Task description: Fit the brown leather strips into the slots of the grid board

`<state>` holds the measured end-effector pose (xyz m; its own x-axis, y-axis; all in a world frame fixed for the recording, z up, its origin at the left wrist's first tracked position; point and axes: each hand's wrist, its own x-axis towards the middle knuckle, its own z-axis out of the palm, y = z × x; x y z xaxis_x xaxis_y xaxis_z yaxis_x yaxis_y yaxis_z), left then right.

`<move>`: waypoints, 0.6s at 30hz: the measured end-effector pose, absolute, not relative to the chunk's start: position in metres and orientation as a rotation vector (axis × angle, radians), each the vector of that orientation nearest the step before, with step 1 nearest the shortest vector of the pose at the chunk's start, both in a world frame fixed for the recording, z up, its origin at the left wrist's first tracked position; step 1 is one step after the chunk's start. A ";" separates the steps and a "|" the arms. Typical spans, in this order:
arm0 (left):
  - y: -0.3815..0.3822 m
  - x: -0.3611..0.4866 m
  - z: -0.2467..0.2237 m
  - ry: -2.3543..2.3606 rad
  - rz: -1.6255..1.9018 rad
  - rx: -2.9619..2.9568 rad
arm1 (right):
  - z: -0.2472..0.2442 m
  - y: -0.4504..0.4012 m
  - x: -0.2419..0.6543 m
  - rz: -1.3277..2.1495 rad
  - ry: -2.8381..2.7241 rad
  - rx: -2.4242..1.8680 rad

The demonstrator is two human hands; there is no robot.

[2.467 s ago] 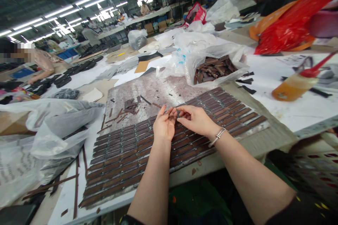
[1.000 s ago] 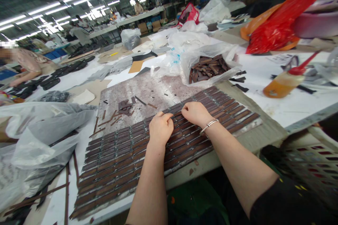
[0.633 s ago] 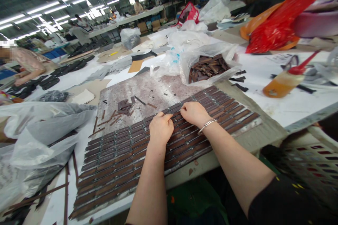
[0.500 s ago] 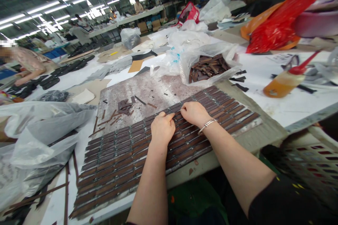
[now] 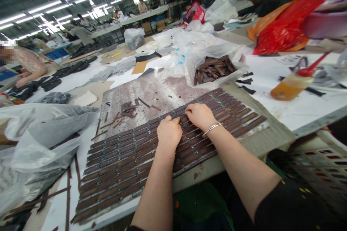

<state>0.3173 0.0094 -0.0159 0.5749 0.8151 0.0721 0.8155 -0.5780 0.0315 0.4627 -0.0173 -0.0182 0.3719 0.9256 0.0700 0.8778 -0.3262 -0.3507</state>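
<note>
Rows of narrow dark brown strips point(image 5: 114, 180) lie side by side on a board, with thin gaps between the columns. Over the upper middle of these rows, my left hand point(image 5: 169, 131) is closed, its fingertips pinched down at a strip. Close to its right, my right hand point(image 5: 200, 115) is also closed, thumb and forefinger pinching at the same row. The backs of both hands partly hide the pieces under the fingers. A clear plastic bag point(image 5: 235, 70) full of short brown pieces point(image 5: 214, 68) lies open beyond my right hand.
Loose brown scraps point(image 5: 128, 110) lie on the bare stained board point(image 5: 146, 88). A bottle of amber liquid point(image 5: 288, 86) with a red nozzle stands at right. Plastic sheeting point(image 5: 40, 140) covers the left side. A co-worker point(image 5: 34, 61) sits far left. A plastic basket point(image 5: 320, 166) is below right.
My left hand has shifted slightly right, closer to my right hand. My right hand stays in nearly the same place. The strip rows look unchanged.
</note>
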 end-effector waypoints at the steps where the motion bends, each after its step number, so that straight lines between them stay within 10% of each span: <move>1: 0.009 0.318 -0.016 -1.449 -0.121 -2.777 | -0.019 -0.018 0.463 0.198 -1.569 -2.314; 18: 0.007 0.323 -0.020 -1.515 -0.137 -2.759 | -0.023 -0.018 0.461 0.148 -1.455 -2.367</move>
